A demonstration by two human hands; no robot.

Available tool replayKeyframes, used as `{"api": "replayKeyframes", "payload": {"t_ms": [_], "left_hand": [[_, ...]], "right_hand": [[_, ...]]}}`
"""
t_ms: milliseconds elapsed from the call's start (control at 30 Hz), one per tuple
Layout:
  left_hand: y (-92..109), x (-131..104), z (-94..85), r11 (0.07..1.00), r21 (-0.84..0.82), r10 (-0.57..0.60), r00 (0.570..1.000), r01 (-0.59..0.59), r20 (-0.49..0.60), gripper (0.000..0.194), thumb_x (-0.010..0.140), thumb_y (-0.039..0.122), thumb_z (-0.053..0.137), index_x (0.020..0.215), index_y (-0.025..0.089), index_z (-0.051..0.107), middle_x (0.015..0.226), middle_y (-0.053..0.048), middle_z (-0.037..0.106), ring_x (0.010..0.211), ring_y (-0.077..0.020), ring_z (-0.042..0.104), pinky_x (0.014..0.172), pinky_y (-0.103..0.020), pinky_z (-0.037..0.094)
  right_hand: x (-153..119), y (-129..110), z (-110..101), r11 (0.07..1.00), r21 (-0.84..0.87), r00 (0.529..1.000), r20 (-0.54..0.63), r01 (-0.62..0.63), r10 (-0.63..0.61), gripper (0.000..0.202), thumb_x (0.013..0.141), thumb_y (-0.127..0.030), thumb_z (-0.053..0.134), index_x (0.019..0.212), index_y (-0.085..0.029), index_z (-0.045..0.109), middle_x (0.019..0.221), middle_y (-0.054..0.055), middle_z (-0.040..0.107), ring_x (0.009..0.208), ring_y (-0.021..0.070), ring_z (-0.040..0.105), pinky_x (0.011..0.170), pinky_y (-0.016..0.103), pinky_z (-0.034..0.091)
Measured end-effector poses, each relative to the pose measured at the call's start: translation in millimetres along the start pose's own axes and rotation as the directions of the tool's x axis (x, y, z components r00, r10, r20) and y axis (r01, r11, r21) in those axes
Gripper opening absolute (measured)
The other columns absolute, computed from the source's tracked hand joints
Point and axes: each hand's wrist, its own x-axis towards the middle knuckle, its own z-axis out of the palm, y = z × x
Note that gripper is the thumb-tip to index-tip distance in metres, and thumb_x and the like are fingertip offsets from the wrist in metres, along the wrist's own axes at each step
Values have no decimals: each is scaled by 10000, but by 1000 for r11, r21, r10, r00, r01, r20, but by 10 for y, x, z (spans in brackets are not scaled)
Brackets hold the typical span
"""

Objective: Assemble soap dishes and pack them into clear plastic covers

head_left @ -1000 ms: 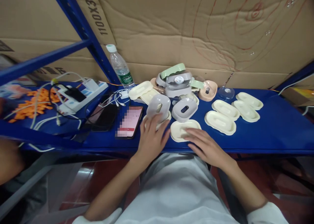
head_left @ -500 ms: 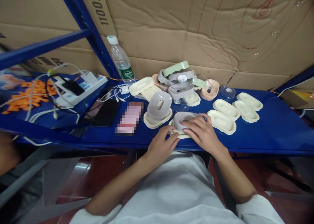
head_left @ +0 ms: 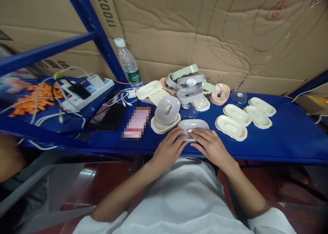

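A grey oval soap dish [head_left: 194, 124] with a slot in its middle lies at the table's front edge, right before me. My left hand [head_left: 172, 146] grips its left side, fingers bent over the rim. On the right side my right hand [head_left: 210, 143] has its fingers over the dish, near the slot. My fingers hide its front part, and what lies under it cannot be made out. Just to the left, another grey soap dish [head_left: 164, 114] leans on a cream oval base [head_left: 159, 127].
Several cream bases [head_left: 230, 128] lie at the right. Behind, a pile holds grey dishes [head_left: 190, 94], a green ring [head_left: 185, 71] and a peach dish [head_left: 220, 93]. A phone [head_left: 137, 123], a water bottle [head_left: 129, 65], a power strip [head_left: 84, 95] and orange pieces [head_left: 38, 97] are leftward.
The grey dish in my hands has turned from standing tilted on a cream base to lying with its slotted face toward me. My left hand has come onto its left side.
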Motion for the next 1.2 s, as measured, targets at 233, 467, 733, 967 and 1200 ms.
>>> {"api": "replayKeyframes", "payload": {"t_ms": [233,467,733,967,1200], "left_hand": [[-228,236,-276,890,416,-157,982,189,-110,341,1023,338,679,1336,203,676,1492,-208,602,1356,-401,601,1083,-577,534],[-532,357,-358,914,320,-233,968,252,-96,151,1033,286,631,1131,200,708,1266,-137,689,1373,-352,577,1159,-500,512],[-661,353,-472,943,217,-224,964,252,-147,229,1065,288,548,1208,176,688,1503,-208,515,1415,-359,543,1147,-542,508],[-870,482,-490,922,288,-234,965,258,-117,255,1036,237,554,1238,161,690,1484,-219,504,1240,-336,624,1090,-527,527],[-450,221,-519,896,405,-178,983,180,-44,316,1058,305,575,1338,180,648,1408,-199,641,1289,-383,635,1024,-527,536]], "right_hand": [[-2,64,31,996,85,1000,-10,-28,29,419,1075,-330,605,1489,-264,609,1433,114,692,1335,283,633,1142,517,495],[2,27,52,998,7,997,-28,-69,69,354,1097,-329,569,1442,-269,618,1416,101,709,1333,279,638,1221,578,343],[24,11,43,978,-41,968,-156,-204,195,247,1084,-433,596,1205,-236,685,1264,102,771,1249,283,682,1206,556,270],[25,-5,53,973,-33,967,-123,-228,222,266,1104,-421,546,1248,-229,662,1284,116,750,1259,280,670,1202,546,262],[19,1,68,973,-33,968,-112,-228,224,271,1105,-424,542,1267,-233,646,1302,118,735,1261,286,667,1212,556,254]]}}
